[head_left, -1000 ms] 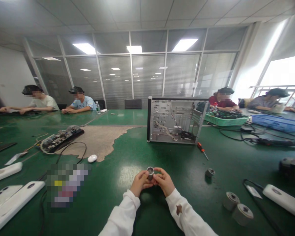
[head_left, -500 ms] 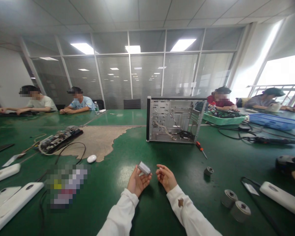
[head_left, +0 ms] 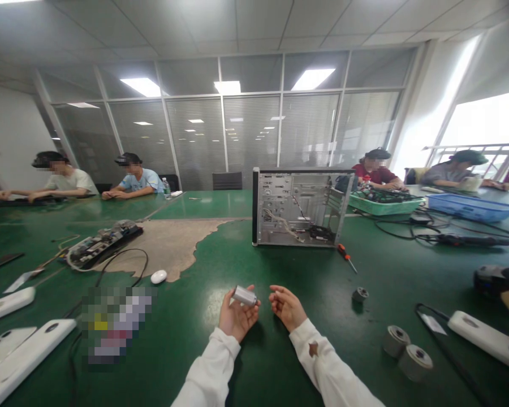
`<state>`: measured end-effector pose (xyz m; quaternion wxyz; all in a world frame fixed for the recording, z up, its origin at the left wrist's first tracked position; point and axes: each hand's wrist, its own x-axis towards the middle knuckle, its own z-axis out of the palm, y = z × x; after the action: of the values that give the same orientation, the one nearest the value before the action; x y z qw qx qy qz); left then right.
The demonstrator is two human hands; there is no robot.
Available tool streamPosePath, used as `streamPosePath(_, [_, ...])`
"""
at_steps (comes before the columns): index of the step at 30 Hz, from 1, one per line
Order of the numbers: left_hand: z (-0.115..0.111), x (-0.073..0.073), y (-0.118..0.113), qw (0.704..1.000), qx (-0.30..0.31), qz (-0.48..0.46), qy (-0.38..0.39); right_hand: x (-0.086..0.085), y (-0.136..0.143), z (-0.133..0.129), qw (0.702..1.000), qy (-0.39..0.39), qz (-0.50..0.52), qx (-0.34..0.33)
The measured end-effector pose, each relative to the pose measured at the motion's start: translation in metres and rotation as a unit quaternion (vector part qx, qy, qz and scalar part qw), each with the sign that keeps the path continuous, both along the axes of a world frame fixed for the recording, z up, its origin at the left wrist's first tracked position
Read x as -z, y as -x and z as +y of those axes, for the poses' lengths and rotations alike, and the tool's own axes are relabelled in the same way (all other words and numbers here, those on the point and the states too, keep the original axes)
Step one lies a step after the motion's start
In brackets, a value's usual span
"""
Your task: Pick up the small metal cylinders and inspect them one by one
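The left hand (head_left: 237,321) grips a metal cylinder (head_left: 245,296); the right hand (head_left: 289,310) half-curls nearby (whether gripping anything, I can't tell). Three other cylinders (head_left: 415,363) sit untouched.

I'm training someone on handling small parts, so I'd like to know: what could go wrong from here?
The silver cylinder lies across the fingers of the upturned left hand, with the right hand apart from it; it could roll off and drop onto the green table.

The two metal cylinders stand unheld to the right of the right sleeve; a wide swing of that arm might knock them.
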<state>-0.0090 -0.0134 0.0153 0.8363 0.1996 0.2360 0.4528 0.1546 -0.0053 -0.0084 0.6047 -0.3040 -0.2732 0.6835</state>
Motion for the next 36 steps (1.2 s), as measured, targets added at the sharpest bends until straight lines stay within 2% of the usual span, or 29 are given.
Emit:
streamPosePath(8, [-0.003,-0.007,-0.002,1.0,0.014,0.006,-0.018,0.0,-0.001,0.0,1.0,0.001,-0.001,-0.005])
streamPosePath(14, [-0.003,-0.001,-0.004,0.999,0.009,0.031,-0.04,0.001,-0.001,0.0,1.0,-0.001,-0.001,-0.014])
streamPosePath(18, [-0.003,0.005,-0.007,0.992,-0.009,0.085,-0.094,0.0,-0.001,0.0,1.0,-0.001,-0.004,-0.014])
streamPosePath(21, [-0.002,0.009,-0.009,0.975,-0.026,0.164,-0.151,-0.001,0.0,-0.002,1.0,0.0,-0.005,-0.01])
streamPosePath(23, [-0.001,0.011,-0.009,0.95,-0.045,0.234,-0.204,-0.002,0.0,-0.002,1.0,-0.002,-0.006,-0.01])
streamPosePath(25, [-0.002,0.012,-0.01,0.91,-0.069,0.307,-0.268,-0.003,0.0,-0.002,1.0,-0.005,-0.009,-0.009])
streamPosePath(29, [-0.007,0.013,-0.011,0.798,-0.108,0.431,-0.407,-0.001,0.001,-0.001,0.999,-0.005,-0.032,-0.002])
streamPosePath(31, [-0.01,0.011,-0.012,0.737,-0.116,0.474,-0.468,0.001,0.002,-0.001,0.998,-0.013,-0.057,0.003])
streamPosePath(33, [-0.014,0.009,-0.013,0.689,-0.118,0.503,-0.508,0.002,0.004,-0.002,0.995,-0.036,-0.096,0.005])
streamPosePath(36, [-0.016,0.006,-0.015,0.649,-0.132,0.52,-0.539,0.001,0.008,-0.007,0.98,-0.1,-0.17,-0.005])
